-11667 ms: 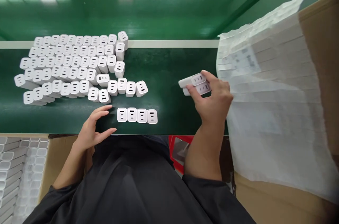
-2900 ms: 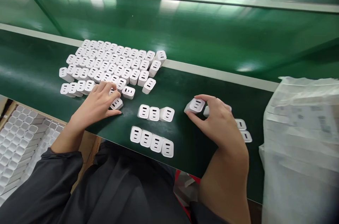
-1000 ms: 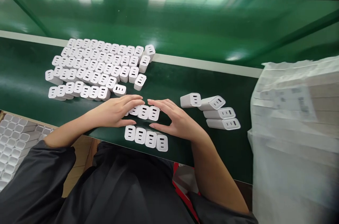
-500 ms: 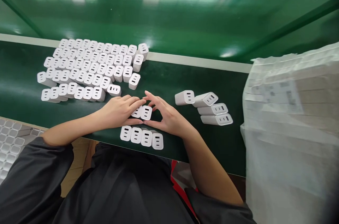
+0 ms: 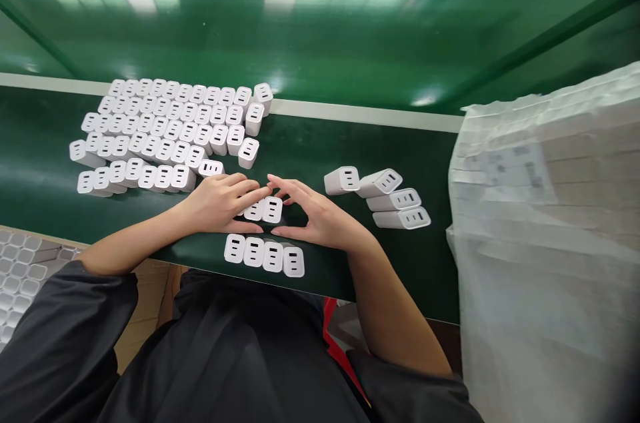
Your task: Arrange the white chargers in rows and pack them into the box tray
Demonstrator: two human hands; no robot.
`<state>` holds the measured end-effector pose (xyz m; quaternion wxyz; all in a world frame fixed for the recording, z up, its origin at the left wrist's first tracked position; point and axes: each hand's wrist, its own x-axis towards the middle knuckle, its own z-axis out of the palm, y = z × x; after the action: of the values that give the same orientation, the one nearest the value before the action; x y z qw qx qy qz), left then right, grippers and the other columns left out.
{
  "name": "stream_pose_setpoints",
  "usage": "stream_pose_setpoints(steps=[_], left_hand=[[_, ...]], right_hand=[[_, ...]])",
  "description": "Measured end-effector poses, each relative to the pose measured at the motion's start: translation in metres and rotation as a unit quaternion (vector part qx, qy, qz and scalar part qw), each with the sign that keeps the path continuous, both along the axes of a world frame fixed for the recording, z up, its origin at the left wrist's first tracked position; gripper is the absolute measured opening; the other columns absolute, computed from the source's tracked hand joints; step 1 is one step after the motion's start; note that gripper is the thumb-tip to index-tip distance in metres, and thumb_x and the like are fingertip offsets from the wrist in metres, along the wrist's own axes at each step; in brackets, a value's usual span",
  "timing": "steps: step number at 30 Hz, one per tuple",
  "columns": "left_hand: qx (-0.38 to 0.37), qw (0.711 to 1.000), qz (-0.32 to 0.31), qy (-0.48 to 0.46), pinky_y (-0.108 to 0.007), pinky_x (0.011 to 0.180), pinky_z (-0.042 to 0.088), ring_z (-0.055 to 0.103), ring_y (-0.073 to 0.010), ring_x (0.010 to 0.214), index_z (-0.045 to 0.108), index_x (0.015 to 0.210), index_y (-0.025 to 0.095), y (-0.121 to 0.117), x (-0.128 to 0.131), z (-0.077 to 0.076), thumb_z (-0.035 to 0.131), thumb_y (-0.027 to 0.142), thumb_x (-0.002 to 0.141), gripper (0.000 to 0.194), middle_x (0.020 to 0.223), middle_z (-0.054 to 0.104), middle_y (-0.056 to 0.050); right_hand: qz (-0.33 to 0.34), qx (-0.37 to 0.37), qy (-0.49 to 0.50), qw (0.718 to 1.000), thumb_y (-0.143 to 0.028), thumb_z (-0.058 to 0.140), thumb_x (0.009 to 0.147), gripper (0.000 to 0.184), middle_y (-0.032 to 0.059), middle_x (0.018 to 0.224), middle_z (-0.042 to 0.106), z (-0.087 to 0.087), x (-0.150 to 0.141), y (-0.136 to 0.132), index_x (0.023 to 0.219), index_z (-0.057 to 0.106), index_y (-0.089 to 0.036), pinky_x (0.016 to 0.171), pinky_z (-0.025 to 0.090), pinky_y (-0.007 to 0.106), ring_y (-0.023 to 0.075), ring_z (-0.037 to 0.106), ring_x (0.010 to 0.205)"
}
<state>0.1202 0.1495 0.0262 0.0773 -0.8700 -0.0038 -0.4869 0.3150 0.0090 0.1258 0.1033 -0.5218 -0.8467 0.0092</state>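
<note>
My left hand [image 5: 220, 203] and my right hand [image 5: 315, 216] lie on the green belt [image 5: 310, 150], fingers stretched out and meeting over a short row of white chargers [image 5: 267, 210] that they enclose from both sides. A row of several upright chargers [image 5: 263, 255] stands just in front of my hands, near the belt's front edge. To the right, several chargers [image 5: 380, 196] lie on their sides. At the back left stands a large block of upright chargers [image 5: 170, 133] in rows.
A plastic-wrapped stack of cardboard boxes [image 5: 545, 236] fills the right side. A tray of white casings [image 5: 25, 270] sits below the belt at the lower left. A green panel [image 5: 320, 43] rises behind the belt.
Over the last second my two hands have closed in on the short row, pushing its chargers together. Earlier my right hand set down the lying chargers on the right.
</note>
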Motion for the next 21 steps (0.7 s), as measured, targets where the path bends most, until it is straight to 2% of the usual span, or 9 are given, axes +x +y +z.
stream_pose_setpoints(steps=[4, 8, 16, 19, 21], left_hand=[[-0.016, 0.999, 0.031, -0.017, -0.033, 0.069, 0.047, 0.066, -0.0236, 0.090, 0.059, 0.128, 0.013, -0.005, 0.000, -0.002, 0.047, 0.070, 0.091, 0.069, 0.115, 0.069, -0.013], [-0.015, 0.999, 0.037, 0.006, -0.032, 0.065, 0.043, 0.065, -0.0217, 0.083, 0.060, 0.129, 0.015, -0.006, 0.006, -0.003, 0.045, 0.073, 0.091, 0.071, 0.112, 0.070, -0.012], [-0.053, 0.998, 0.023, 0.019, -0.030, 0.057, 0.037, 0.061, -0.0188, 0.070, 0.063, 0.126, 0.019, -0.004, 0.016, -0.003, 0.042, 0.067, 0.095, 0.060, 0.088, 0.071, -0.009], [-0.112, 0.994, 0.005, -0.011, -0.030, 0.060, 0.040, 0.063, -0.0194, 0.072, 0.064, 0.124, 0.021, -0.001, 0.007, 0.001, 0.046, 0.068, 0.093, 0.060, 0.091, 0.072, -0.008], [-0.222, 0.972, -0.034, -0.070, -0.029, 0.065, 0.045, 0.065, -0.0203, 0.078, 0.064, 0.122, 0.021, 0.000, -0.006, 0.005, 0.051, 0.072, 0.088, 0.062, 0.098, 0.072, -0.008]], right_hand=[[-0.019, -0.003, 0.004, 1.000, -0.034, 0.065, 0.092, 0.078, 0.0085, 0.133, 0.056, 0.002, 0.002, -0.001, 0.158, 0.022, -0.030, 0.095, 0.058, 0.045, 0.0215, 0.062, 0.104], [-0.016, -0.007, 0.009, 1.000, -0.034, 0.063, 0.093, 0.078, 0.0082, 0.134, 0.056, -0.003, 0.002, 0.002, 0.158, 0.021, -0.030, 0.096, 0.057, 0.045, 0.0223, 0.061, 0.108], [-0.027, 0.006, 0.012, 1.000, -0.040, 0.065, 0.092, 0.078, 0.0089, 0.137, 0.054, -0.011, 0.004, 0.006, 0.158, 0.023, -0.032, 0.092, 0.060, 0.045, 0.0237, 0.061, 0.111], [-0.008, 0.037, 0.044, 0.998, -0.041, 0.068, 0.090, 0.080, 0.0097, 0.139, 0.052, -0.005, 0.000, 0.006, 0.156, 0.026, -0.032, 0.090, 0.061, 0.044, 0.0237, 0.060, 0.113], [0.005, 0.070, 0.077, 0.995, -0.040, 0.068, 0.090, 0.076, 0.0100, 0.139, 0.052, 0.000, -0.002, 0.006, 0.155, 0.028, -0.032, 0.090, 0.060, 0.043, 0.0230, 0.060, 0.113]])
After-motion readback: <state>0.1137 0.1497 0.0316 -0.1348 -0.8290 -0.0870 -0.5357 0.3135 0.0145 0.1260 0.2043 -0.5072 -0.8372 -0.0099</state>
